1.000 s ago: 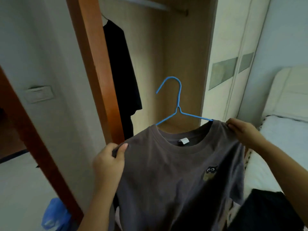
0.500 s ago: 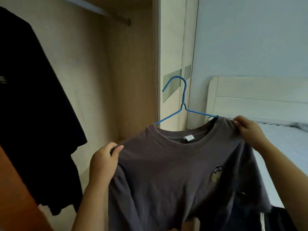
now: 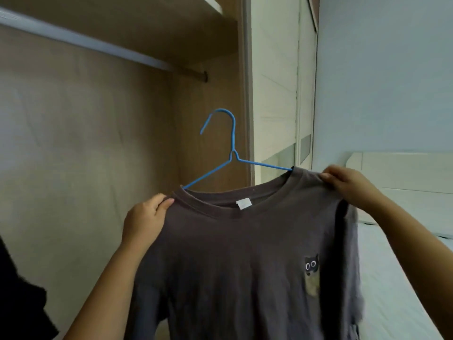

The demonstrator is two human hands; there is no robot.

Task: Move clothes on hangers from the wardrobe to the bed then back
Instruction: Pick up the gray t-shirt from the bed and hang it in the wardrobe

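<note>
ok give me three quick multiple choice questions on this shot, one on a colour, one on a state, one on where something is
1. What colour is the hanger?
A. white
B. blue
C. red

2. How does the hanger's hook stand to the rail?
A. hooked over it
B. lying on top of it
C. free in the air below it

3. Where is the black garment?
A. at the lower left edge of the view
B. draped over the rail
C. on the hanger

Answers:
1 B: the wire is plainly blue.
2 C: the hook touches nothing, while the left grip and right grip hold the grey t-shirt by its shoulders.
3 A: dark cloth shows only at that edge.
</note>
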